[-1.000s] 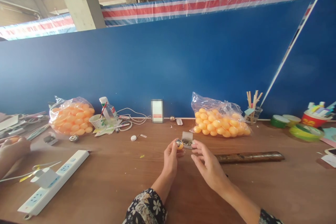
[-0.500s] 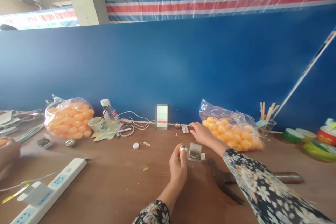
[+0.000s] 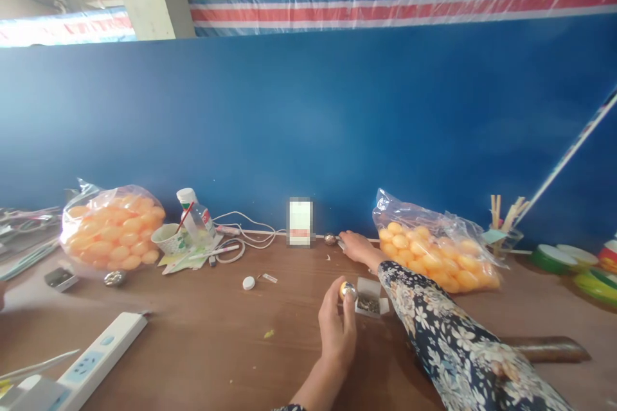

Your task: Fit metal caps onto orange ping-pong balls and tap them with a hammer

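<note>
Orange-silver ball [image 3: 348, 290] (just one) in left hand [image 3: 339, 318], two ball bags [image 3: 113, 231]

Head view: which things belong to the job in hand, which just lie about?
Likely the job's: silvery orange ball in left hand; silvery ball beside right hand; open box of metal pieces; bagged orange balls.
Apparently lying about: power strip, bottle, cup, tape rolls.
</note>
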